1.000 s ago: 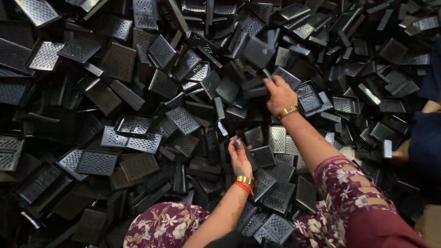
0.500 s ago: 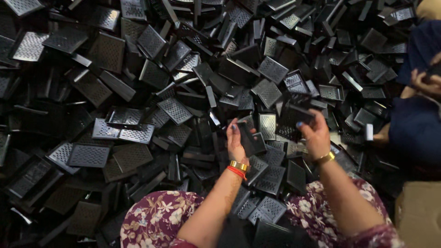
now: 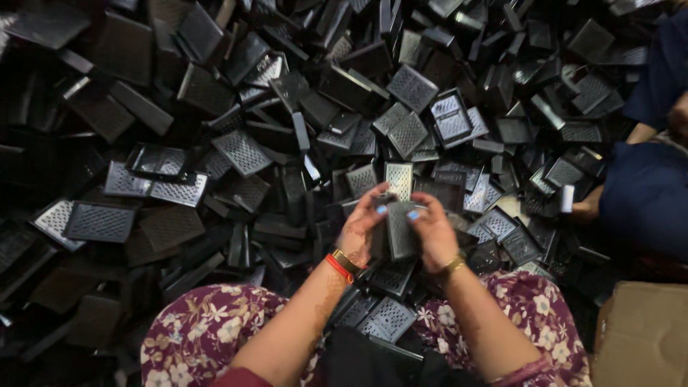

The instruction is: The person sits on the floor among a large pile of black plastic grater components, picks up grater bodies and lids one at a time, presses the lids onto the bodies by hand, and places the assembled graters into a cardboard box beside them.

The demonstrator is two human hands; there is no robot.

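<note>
My left hand (image 3: 360, 228) and my right hand (image 3: 434, 231) meet in front of me, both closed around one black perforated rectangular part (image 3: 400, 231) held upright between them. The left wrist wears a red and gold bangle, the right a gold one. More such parts (image 3: 387, 319) lie in my lap on the floral fabric (image 3: 215, 330). A huge heap of the same black perforated parts (image 3: 244, 152) spreads all around the hands.
Another person in dark blue clothing (image 3: 645, 193) sits at the right, a hand (image 3: 586, 209) resting on the heap. A brown cardboard box (image 3: 641, 337) stands at the lower right corner.
My right hand reached far into the heap, came back with a black part, and now both hands have closed together on it in front of me.
</note>
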